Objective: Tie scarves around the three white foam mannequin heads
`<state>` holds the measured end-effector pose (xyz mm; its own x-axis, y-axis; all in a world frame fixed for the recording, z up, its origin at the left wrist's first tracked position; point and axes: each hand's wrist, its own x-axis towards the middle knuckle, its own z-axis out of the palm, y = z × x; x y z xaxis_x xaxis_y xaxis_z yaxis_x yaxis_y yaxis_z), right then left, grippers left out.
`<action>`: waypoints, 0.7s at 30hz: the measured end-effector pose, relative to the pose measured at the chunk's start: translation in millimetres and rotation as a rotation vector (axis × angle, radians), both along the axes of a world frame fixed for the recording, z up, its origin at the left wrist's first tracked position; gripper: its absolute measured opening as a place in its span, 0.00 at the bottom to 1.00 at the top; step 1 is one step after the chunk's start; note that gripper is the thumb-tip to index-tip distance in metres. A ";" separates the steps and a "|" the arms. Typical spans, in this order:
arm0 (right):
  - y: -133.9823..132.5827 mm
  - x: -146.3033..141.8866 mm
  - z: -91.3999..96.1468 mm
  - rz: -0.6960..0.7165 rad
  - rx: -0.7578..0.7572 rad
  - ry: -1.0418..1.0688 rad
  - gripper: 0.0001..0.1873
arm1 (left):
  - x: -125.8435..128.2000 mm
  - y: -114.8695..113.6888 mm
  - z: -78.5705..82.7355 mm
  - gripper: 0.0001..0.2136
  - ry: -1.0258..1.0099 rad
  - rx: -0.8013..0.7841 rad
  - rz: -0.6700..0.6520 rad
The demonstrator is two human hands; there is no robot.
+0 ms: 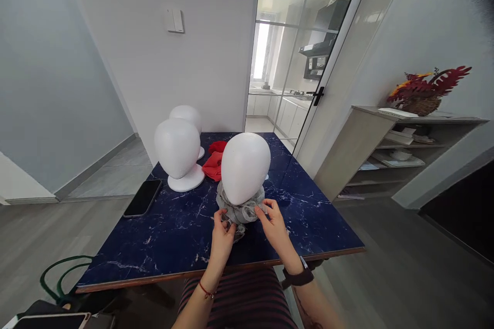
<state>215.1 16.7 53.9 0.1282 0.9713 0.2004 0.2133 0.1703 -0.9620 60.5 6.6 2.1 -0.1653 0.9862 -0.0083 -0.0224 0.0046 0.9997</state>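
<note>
A white foam mannequin head (pixel 246 167) stands upright near the middle of the table. Around its neck lies a grey scarf (pixel 236 213), bunched in folds, with a loose part hanging at the front. My left hand (pixel 223 234) pinches the scarf at the front left of the neck. On the front right, my right hand (pixel 272 221) grips another fold between thumb and fingers. The head's base is hidden behind the scarf.
Two more white mannequin heads (pixel 177 148) stand at the left back of the dark blue table (pixel 170 247). Red cloth (pixel 213 166) lies between the heads. A black phone (pixel 143 198) rests at the left edge. To the right stands a shelf (pixel 370 136).
</note>
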 end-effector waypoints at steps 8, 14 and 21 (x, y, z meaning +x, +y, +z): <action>19.3 -1.5 15.1 -0.037 -0.141 0.798 0.14 | 2.4 -1.4 3.3 0.10 0.207 0.011 0.072; 40.2 7.2 26.7 -0.115 -0.007 0.955 0.10 | 3.6 7.3 -3.8 0.08 0.346 0.023 0.040; 25.9 4.6 27.6 -0.060 0.149 0.944 0.12 | 13.7 14.2 -8.3 0.07 0.338 -0.031 -0.034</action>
<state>219.7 42.6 81.5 0.3489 0.9307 0.1097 -0.6267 0.3187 -0.7112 74.2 20.9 -6.3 -0.1308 0.9913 0.0109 0.3110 0.0306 0.9499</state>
